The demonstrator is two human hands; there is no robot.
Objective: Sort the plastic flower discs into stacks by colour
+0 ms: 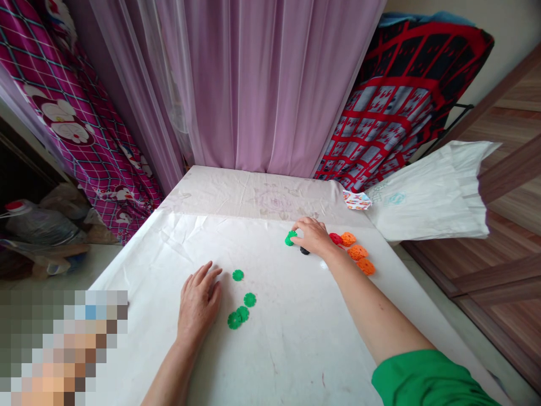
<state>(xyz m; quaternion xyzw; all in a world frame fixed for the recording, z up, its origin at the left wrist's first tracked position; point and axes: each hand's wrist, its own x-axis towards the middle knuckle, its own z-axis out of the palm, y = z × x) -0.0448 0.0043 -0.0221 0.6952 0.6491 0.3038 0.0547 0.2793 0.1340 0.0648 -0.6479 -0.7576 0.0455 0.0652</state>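
Note:
My right hand (313, 234) is at the far part of the table, its thumb and fingers pinched on a green notched plastic disc (291, 234) above a small green stack. A black disc (304, 251) lies just under this hand. My left hand (200, 299) rests on the white cloth with fingers stretched, holding nothing. To its right lie several loose green discs: a single green disc (238, 275), another green disc (249, 299), and an overlapping green pair (235, 320). Part of a white disc (323, 264) shows beside my right forearm.
Beyond my right wrist are red discs (335, 239) and several orange disc piles (357, 252). A white bag (435, 194) hangs over the table's right edge beside a small patterned packet (357, 199). Purple curtains (262, 84) hang behind the white-covered table (287, 338). The lower left is pixelated.

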